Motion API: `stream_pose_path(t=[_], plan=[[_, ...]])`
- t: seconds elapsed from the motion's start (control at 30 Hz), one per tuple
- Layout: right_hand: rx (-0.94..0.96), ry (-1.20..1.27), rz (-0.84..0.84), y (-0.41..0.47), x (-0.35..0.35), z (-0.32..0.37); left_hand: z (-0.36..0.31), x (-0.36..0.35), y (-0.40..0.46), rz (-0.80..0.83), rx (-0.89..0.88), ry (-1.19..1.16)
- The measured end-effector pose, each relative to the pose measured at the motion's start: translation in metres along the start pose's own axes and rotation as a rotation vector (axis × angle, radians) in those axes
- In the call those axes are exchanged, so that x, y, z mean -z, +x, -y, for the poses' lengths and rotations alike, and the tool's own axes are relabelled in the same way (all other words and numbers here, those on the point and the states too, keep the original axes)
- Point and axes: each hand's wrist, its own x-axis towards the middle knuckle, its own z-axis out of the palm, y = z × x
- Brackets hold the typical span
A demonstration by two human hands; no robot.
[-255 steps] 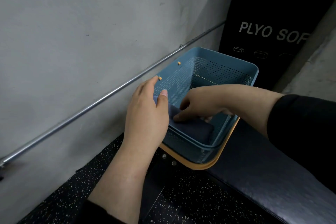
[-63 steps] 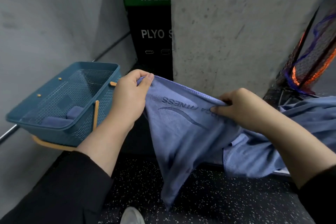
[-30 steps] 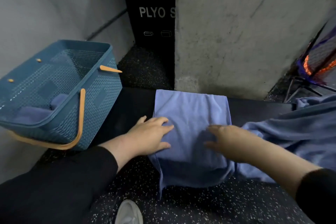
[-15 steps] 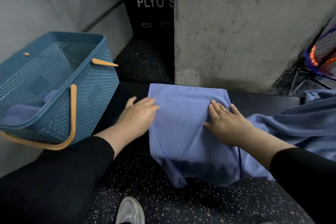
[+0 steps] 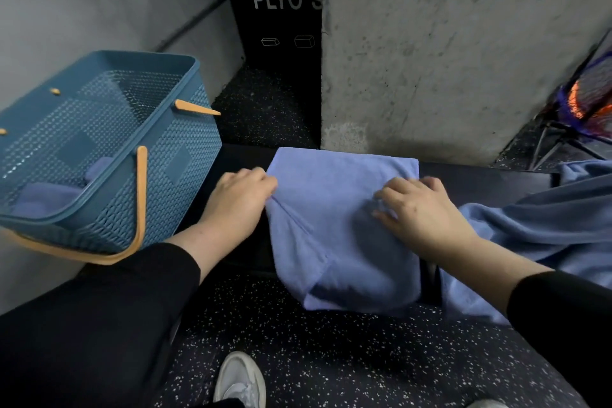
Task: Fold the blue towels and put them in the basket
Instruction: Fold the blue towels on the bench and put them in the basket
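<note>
Since half a second earlier: both hands drawn back from flat pressing to curled pinching at the towel's (image 5: 341, 225) sides. Head view: left hand (image 5: 236, 200) at the left edge, fingers curled and pinching the cloth there; right hand (image 5: 417, 209) on the right part, fingers bent and gripping a bunch of fabric. Towel spread across the dark bench (image 5: 245, 156), near end drooping over the front edge toward the speckled floor (image 5: 331, 358). Basket (image 5: 185, 156) at the left, well apart from the towel, tilted, orange handle (image 5: 140, 202) hanging down, folded towels (image 5: 46, 195) inside. Heap of unfolded towels (image 5: 546, 228) just right of the right hand. Shoe (image 5: 241, 381) below, concrete pillar (image 5: 447, 43) behind.
</note>
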Motion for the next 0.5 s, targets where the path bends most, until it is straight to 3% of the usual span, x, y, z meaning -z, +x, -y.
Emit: stream_pose_path(t=[0.1,0.17,0.23,0.37,0.5], plan=[[0.089,0.099,0.122,-0.016,-0.001,0.013,0.005,0.002,0.001,0.035,0.043,-0.138],[0.103,0.046,0.151,-0.023,-0.005,0.015,-0.002,0.011,-0.003,0.051,-0.128,-0.274],[0.082,0.019,0.177,-0.025,-0.003,0.015,-0.014,0.02,-0.012,0.188,-0.268,-0.328],[0.08,0.052,0.185,-0.023,-0.001,0.011,-0.027,0.023,-0.025,0.401,-0.439,-0.178],[0.2,0.061,0.068,-0.028,0.003,0.013,-0.022,0.027,-0.02,0.391,-0.448,-0.148]])
